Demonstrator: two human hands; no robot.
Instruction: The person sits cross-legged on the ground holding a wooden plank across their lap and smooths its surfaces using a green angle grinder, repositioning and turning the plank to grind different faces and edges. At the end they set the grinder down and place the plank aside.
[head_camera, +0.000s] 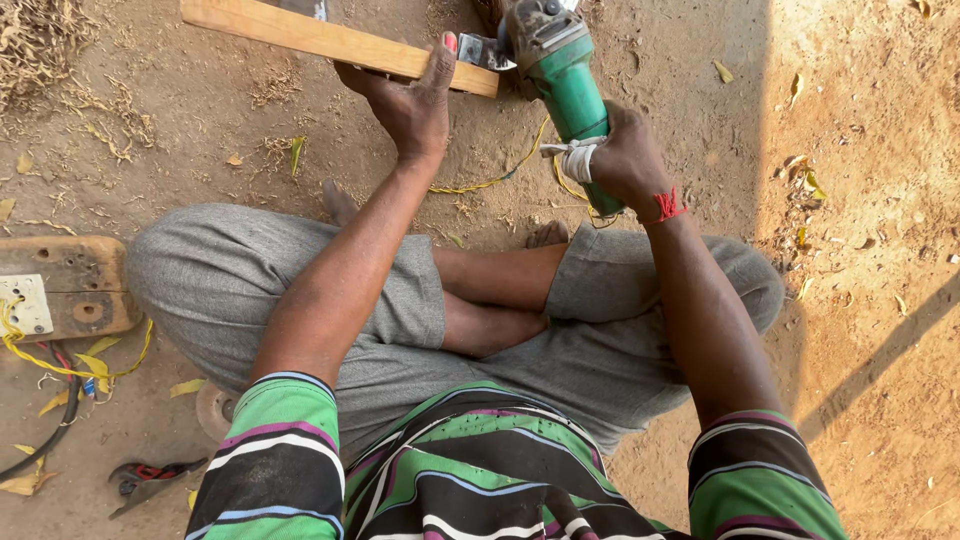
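Wooden plank lying on the dirt ahead of the crossed legs, pinned by left hand with fingers spread flat over it, right hand clamped around green angle grinder at its right end.

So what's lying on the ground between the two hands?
In the head view, bare dirt with a yellow cord lies between the left hand on the wooden plank and the right hand gripping the green grinder.

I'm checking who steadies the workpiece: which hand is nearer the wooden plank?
Left. The left hand presses on the plank; the right hand grips the green grinder just beside its end.
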